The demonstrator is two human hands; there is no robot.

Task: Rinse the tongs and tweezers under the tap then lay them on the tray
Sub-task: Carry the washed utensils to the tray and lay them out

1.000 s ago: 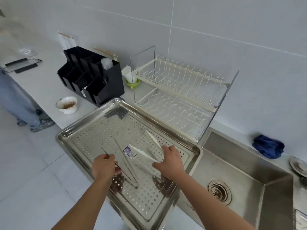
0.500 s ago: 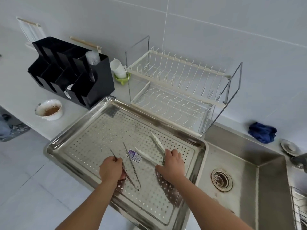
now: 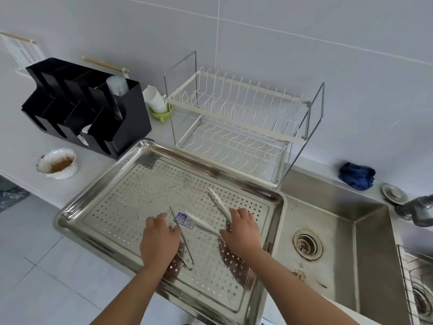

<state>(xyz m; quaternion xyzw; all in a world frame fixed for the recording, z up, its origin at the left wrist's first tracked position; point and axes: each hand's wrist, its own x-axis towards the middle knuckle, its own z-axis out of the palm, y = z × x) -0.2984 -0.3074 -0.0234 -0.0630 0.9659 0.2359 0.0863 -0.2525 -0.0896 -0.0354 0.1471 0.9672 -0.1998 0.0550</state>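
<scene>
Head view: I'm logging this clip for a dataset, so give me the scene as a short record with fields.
setting: kitchen counter with sink on the right
tray: perforated steel tray on the counter, left of the sink
tongs: white tongs lying open on the tray, right hand on their near end
tweezers: metal tweezers on the tray, left hand on them
grip: cannot tell if either hand has closed
tap: spout at right edge, no water seen
behind tray: dish rack, black organizer

We are seeing a black organizer (image 3: 91,113) left of the dish rack (image 3: 239,127), a blue cloth (image 3: 356,175) lying right of it.
</scene>
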